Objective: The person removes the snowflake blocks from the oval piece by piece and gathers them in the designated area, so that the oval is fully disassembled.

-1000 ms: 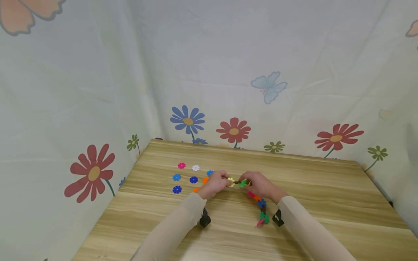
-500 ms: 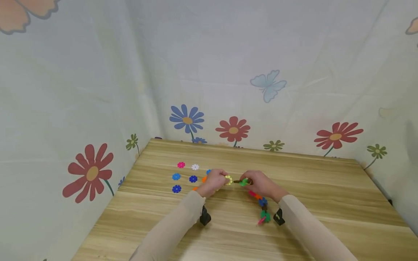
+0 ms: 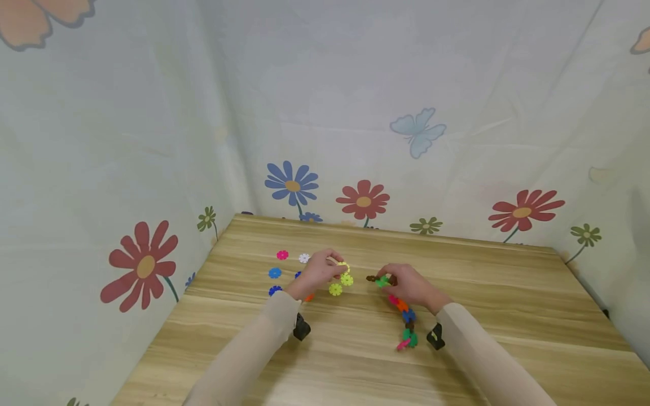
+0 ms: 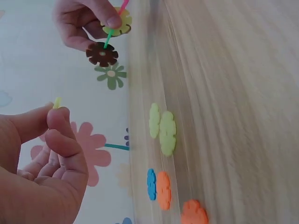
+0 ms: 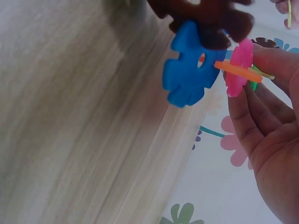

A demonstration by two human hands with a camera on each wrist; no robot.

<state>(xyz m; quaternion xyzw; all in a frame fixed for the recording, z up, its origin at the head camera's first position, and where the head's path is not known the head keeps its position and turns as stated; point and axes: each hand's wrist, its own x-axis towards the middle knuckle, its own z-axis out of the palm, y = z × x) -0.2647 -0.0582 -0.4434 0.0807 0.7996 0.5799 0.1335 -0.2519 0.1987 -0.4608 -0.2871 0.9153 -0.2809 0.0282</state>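
Observation:
My left hand [image 3: 317, 272] pinches a yellow snowflake disc [image 4: 57, 102] between thumb and fingertip, edge-on in the left wrist view. To its right, my right hand [image 3: 410, 286] grips a chain of slotted snowflake discs near its upper end. A brown disc [image 4: 102, 54] forms the chain's free tip, joined to a green one seen edge-on. Below the right hand hang pink [image 5: 240, 67], orange [image 5: 238, 71] and blue [image 5: 189, 65] discs, then brown, green and pink ones. A gap separates the yellow disc from the brown tip.
Two loose yellow discs [image 3: 336, 289] lie on the wooden table [image 3: 355, 361] below the left hand. Further left are pink [image 3: 282, 255], white [image 3: 303, 258], blue and orange [image 4: 163, 190] discs, some partly hidden by the left hand. A flowered curtain stands behind the table.
My left hand has drawn the yellow disc away from the chain's brown tip, leftward and up. Two loose yellow discs have come into sight. The right hand stays nearly still.

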